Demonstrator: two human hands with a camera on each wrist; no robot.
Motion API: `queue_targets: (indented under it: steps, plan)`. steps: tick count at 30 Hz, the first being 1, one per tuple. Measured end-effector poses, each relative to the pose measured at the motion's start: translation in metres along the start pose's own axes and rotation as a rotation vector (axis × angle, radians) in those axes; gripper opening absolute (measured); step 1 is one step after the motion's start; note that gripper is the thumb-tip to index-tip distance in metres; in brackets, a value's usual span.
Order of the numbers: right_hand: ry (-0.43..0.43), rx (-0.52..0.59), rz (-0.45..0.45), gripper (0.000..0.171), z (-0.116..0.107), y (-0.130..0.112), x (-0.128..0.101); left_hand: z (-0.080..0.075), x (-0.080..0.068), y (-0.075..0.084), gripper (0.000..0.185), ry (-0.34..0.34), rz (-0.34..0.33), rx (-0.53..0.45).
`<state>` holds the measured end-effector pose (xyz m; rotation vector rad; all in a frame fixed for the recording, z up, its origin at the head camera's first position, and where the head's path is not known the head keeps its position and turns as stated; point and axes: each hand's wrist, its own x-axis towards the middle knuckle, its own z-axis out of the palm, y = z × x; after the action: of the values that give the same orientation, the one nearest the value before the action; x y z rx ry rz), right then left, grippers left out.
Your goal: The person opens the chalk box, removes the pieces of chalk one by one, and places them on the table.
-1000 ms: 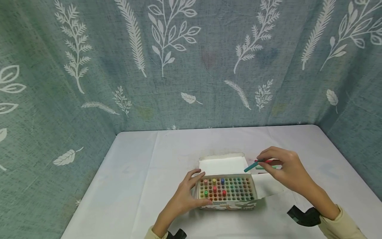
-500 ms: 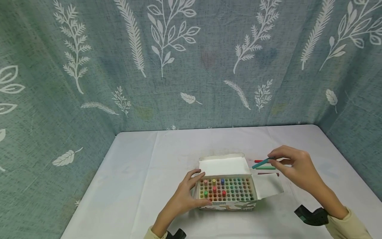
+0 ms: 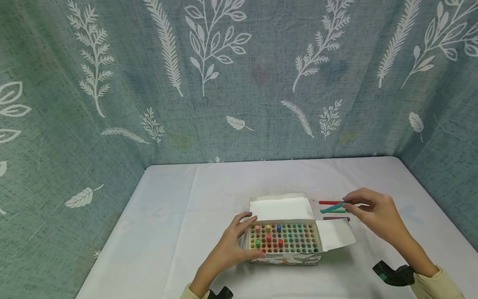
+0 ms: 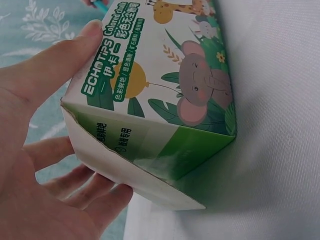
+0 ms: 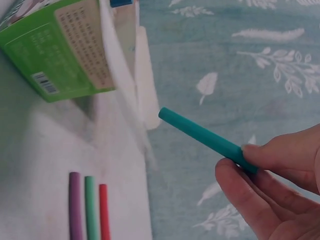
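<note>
Above the worktop [image 3: 209, 187], just right of the box [image 3: 285, 243], the right hand [image 3: 377, 211] pinches a teal chalk [image 3: 332, 207] by one end between thumb and fingertips, the free end pointing toward the box. It hangs over three chalks lying side by side: red [image 3: 330, 202], green [image 5: 90, 207] and purple [image 3: 336, 218]. The left hand [image 3: 235, 241] grips the box's left end, fingers curled round the cardboard. Such a stick is probably light, stiff and brittle, dusty rather than slippery; a gentle pinch nearer its middle would likely spare it from snapping.
</note>
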<state>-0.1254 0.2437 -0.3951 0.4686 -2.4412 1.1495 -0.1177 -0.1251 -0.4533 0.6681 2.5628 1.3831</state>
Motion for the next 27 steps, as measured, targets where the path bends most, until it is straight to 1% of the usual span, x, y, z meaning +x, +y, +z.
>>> queue_targets:
  steps: [3, 7, 9, 11, 14, 16, 20, 25, 27]
  plan:
    - [-0.004, -0.016, 0.039, 0.019, 0.001, 0.005, -0.003, 0.000, 0.000, 0.000, 0.092, -0.001, -0.002, -0.002]
    - [-0.002, -0.019, 0.093, 0.015, 0.004, 0.017, -0.010, 0.000, 0.000, 0.000, 0.092, -0.003, -0.004, -0.006]
    - [0.020, 0.008, 0.126, 0.014, 0.007, 0.027, -0.015, 0.000, -0.001, 0.000, 0.092, -0.003, -0.005, -0.008]
    - [0.017, 0.033, 0.153, 0.014, 0.007, 0.033, -0.019, 0.000, -0.001, 0.000, 0.092, -0.002, -0.004, -0.008]
    - [-0.012, 0.064, 0.204, 0.014, 0.005, 0.039, -0.024, 0.000, -0.001, 0.001, 0.091, -0.001, -0.001, -0.009]
    - [-0.062, 0.065, 0.244, 0.018, 0.002, 0.040, -0.026, 0.000, -0.001, 0.001, 0.091, 0.000, 0.000, -0.009]
    - [-0.108, 0.097, 0.349, 0.024, 0.003, 0.045, -0.032, 0.000, -0.001, 0.001, 0.092, 0.000, 0.001, -0.014]
    - [-0.130, 0.147, 0.454, 0.027, 0.006, 0.055, -0.039, 0.000, -0.001, 0.001, 0.092, -0.002, -0.001, -0.019]
    - [-0.138, 0.146, 0.490, 0.028, 0.007, 0.058, -0.041, 0.000, -0.001, 0.001, 0.092, -0.001, 0.002, -0.018]
